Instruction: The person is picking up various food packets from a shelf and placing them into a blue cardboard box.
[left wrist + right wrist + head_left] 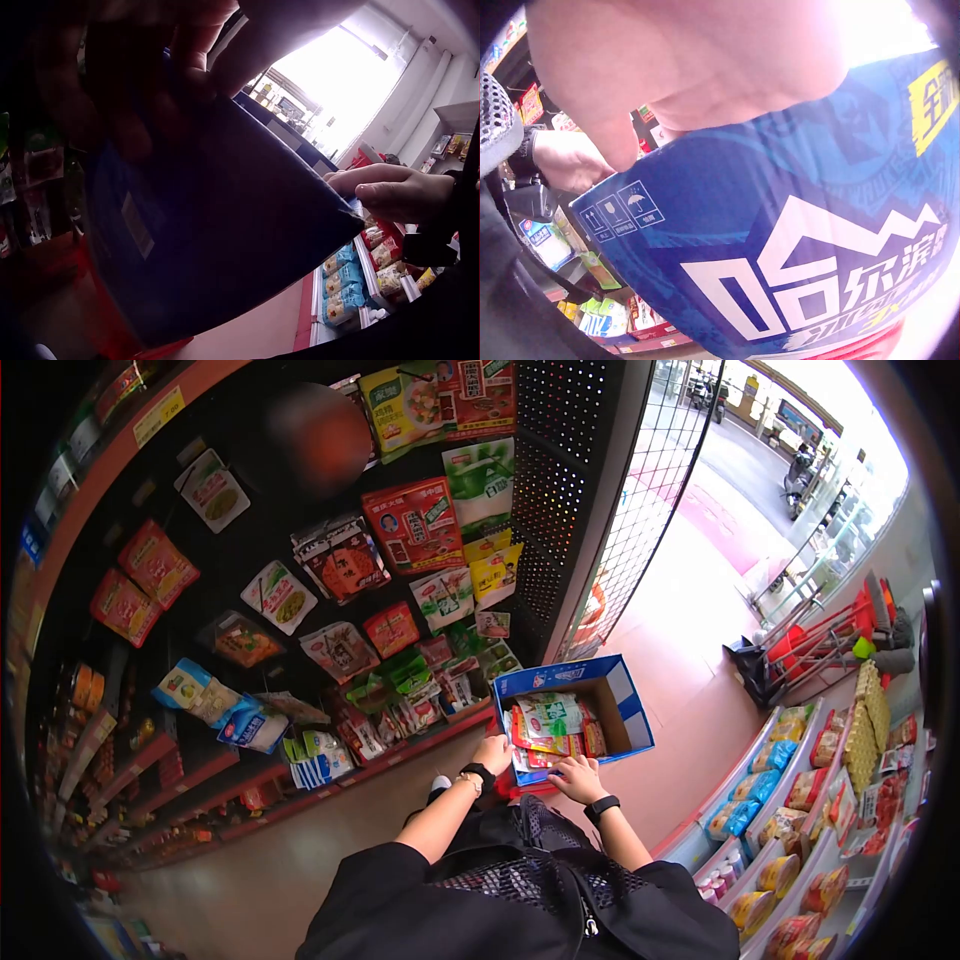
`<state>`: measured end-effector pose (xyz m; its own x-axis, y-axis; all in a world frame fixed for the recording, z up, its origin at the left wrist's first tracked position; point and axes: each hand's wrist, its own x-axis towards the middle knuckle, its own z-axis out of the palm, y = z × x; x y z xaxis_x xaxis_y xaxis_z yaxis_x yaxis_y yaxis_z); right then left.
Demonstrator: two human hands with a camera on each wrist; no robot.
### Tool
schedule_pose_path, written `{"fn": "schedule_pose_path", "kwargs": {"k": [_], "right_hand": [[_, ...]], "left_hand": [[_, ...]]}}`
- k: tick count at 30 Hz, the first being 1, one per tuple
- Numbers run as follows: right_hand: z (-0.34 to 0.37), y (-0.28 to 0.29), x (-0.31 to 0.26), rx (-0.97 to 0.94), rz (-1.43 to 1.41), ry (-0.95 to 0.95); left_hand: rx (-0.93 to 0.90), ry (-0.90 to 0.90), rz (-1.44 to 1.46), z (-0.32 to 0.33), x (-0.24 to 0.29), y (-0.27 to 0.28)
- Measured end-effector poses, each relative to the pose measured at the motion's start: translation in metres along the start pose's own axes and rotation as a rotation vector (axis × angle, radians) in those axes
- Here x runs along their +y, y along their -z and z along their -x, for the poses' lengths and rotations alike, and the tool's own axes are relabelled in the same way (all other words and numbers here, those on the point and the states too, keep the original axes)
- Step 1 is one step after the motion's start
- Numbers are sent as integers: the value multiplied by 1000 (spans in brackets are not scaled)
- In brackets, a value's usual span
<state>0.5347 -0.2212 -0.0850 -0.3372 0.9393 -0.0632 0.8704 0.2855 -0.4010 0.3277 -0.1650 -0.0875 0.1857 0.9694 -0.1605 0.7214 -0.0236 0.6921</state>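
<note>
A blue cardboard box point(634, 705) with its top open stands in front of me, several seasoning packets point(548, 718) piled in its left part. My left hand point(492, 755) grips the box's left rim near the front corner; in the left wrist view its fingers curl over the edge of the dark blue wall point(225, 225). Over the near rim lies my right hand point(577, 780). In the right wrist view, that hand point(697, 67) holds the top edge above the printed front, its fingertips partly hidden behind the wall. Something red point(112, 315) shows under the box.
To the left, hanging packets point(413, 525) fill a dark pegboard rack. A low shelf with bagged goods point(755, 785) runs along the right. Brooms and dustpans point(800, 650) lean beyond it, beside a bright doorway with pink floor point(690, 550).
</note>
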Motion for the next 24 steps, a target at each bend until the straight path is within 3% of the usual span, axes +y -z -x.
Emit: {"fn": "schedule_pose_path", "kwargs": {"k": [8, 14, 24], "right_hand": [[7, -2, -7, 45, -8, 3], [0, -2, -3, 83, 18, 18], [1, -6, -4, 229, 1, 8]], "left_hand": [[39, -34, -131, 11, 5, 2], [144, -4, 124, 7, -4, -5], [161, -61, 29, 2, -1, -7]]}}
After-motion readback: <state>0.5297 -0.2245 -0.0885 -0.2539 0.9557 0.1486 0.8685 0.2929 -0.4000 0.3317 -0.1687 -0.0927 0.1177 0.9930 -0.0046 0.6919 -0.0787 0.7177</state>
